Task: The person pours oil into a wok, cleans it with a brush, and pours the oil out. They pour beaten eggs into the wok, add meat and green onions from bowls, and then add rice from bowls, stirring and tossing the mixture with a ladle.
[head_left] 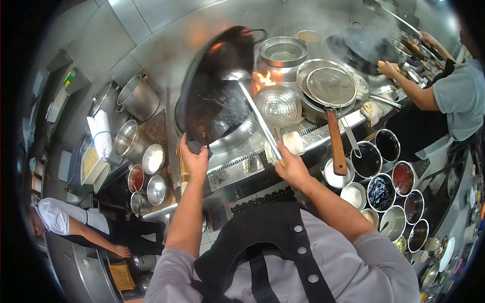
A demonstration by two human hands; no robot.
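My left hand [194, 157] grips the near rim of a large black wok [214, 96] through a dark cloth, and the wok is tilted up steeply over the burner. My right hand [289, 166] holds the long handle of a steel ladle [260, 118] with a white cloth wrapped around it; the ladle's bowl rests inside the wok near its upper edge. Flames [263, 79] show behind the wok, beside a perforated strainer [278, 105].
A tall steel pot [282, 54] and a mesh skimmer with wooden handle [331, 93] sit behind the stove. Several bowls of sauces [391, 184] stand at right. Steel pots [137, 96] and bowls line the left. One person cooks at far right [449, 96]; another bends at lower left [70, 222].
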